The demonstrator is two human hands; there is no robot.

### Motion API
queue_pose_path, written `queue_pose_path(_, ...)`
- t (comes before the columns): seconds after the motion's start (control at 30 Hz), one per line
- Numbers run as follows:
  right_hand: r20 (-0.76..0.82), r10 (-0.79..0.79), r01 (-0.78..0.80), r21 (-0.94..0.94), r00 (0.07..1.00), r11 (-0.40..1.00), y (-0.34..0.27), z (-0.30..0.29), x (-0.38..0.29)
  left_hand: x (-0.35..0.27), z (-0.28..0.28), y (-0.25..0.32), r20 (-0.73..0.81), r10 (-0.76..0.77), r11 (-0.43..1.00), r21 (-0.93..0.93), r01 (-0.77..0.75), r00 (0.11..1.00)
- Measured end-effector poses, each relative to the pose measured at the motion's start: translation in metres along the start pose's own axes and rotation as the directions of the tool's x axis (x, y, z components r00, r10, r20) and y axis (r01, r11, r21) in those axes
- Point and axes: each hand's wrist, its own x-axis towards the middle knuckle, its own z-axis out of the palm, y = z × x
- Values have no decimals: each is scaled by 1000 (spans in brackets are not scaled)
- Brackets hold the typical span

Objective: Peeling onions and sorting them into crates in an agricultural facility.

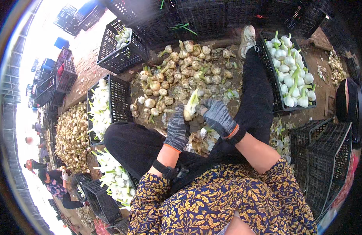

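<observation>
My left hand (178,127), in a grey knitted glove with an orange cuff, grips a garlic bulb (188,114) from its left side. The bulb's pale green stalk points up and away, partly peeled. On the right of the bulb, my right hand (217,117), gloved alike, has curled fingers close to the stalk's loose outer leaves; whether it pinches one cannot be made out. Beyond both hands lies a heap of unpeeled garlic bulbs (184,69) with dried roots and soil. Peeled skins and leaves (203,139) lie between my legs, below the hands.
Black plastic crates of white garlic stand at right (312,106), at left (119,97) and at upper left (122,60). Stacked crates (325,164) are at lower right. A larger garlic pile (72,135) lies at left, with a co-worker (56,188) seated below it.
</observation>
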Motion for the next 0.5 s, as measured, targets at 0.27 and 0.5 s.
queue_pose_path(0.27,103,136,-168,447,985,879,1,-1,-4,4,-9,-6,46,107,994,-22,-106,993)
queue_pose_path(0.5,50,-80,91,-267,996,959,15,3,1,-6,13,-14,-20,288,910,316,-267,957)
